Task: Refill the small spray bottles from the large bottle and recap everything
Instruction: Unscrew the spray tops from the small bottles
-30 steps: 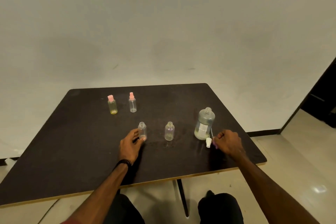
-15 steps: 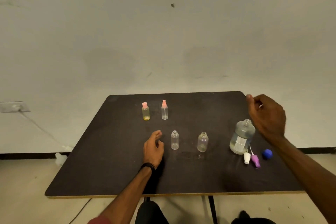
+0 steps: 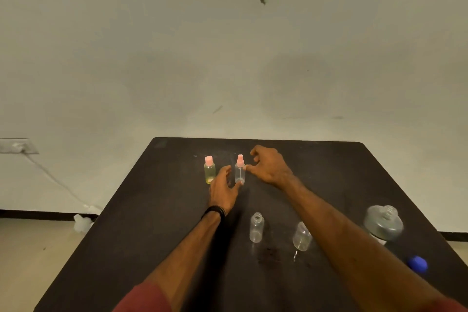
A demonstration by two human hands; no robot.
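Observation:
Two pink-capped small bottles stand at the back of the dark table (image 3: 157, 223): a yellowish one (image 3: 209, 171) and a clear spray bottle (image 3: 240, 171). My left hand (image 3: 224, 190) is open at the clear spray bottle's left and base, thumb near its bottom. My right hand (image 3: 269, 166) reaches in from the right, fingers curled apart, fingertips close to the bottle's shoulder. Nearer to me, two uncapped clear bottles (image 3: 256, 227) (image 3: 301, 237) stand on the table, the right one partly behind my forearm. The large uncapped bottle (image 3: 383, 223) stands at the right, its blue cap (image 3: 417, 264) lying in front.
A pale wall rises behind the table. At the left, a cable runs down the wall from an outlet (image 3: 17, 146) to a white object (image 3: 82, 223) on the floor. The table's right corner and front edge are out of frame.
Both hands moved forward to the back row: the left from beside the near uncapped bottle, the right from above the large bottle. The camera shifted closer and to the left.

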